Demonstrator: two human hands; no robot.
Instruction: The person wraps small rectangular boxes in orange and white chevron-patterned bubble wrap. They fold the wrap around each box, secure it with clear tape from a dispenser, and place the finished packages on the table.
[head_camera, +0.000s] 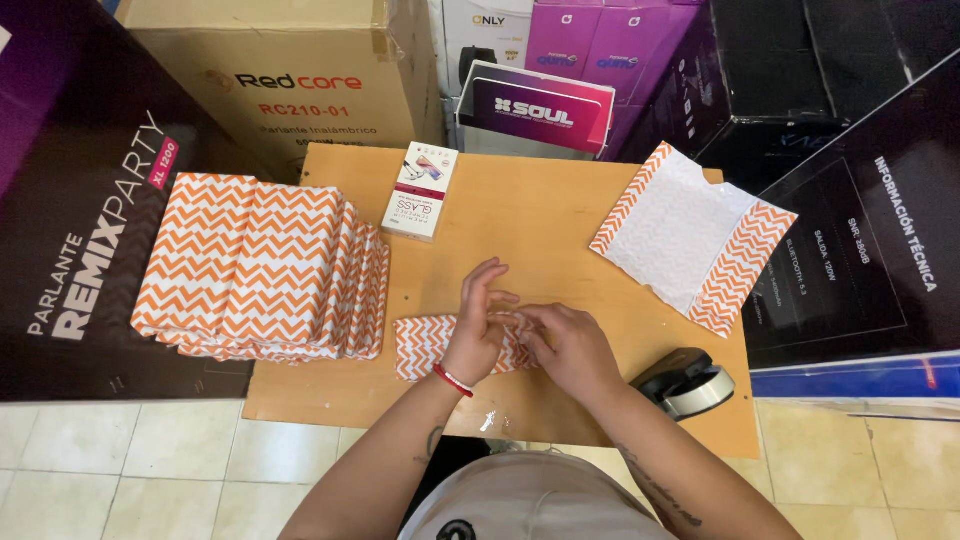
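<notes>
One small packet (430, 345), wrapped in an orange-and-white zigzag mailer, lies on the near middle of the wooden table (520, 215), and both hands work on it. The left hand (478, 330) rests on its middle with the fingers partly raised, pressing rather than clasping. The right hand (565, 345) covers the packet's right end, fingers curled down onto it as if pinching a flap or a strip of clear tape; whether it truly grips anything I cannot tell, since the fingertips are hidden.

Judging by how things lie, the wrapping of this packet looks nearly finished: it is already folded to a narrow strip, and only the closing of the right end seems left. A tape dispenser (688, 382) sits just to the right of the right hand, at the near edge. On the left of the table a stack of flat zigzag mailers (265, 265) waits. One more mailer (690, 235) lies opened out at the far right, its white bubble lining up. A small flat product box (422, 188) lies at the far middle, not yet wrapped.
</notes>
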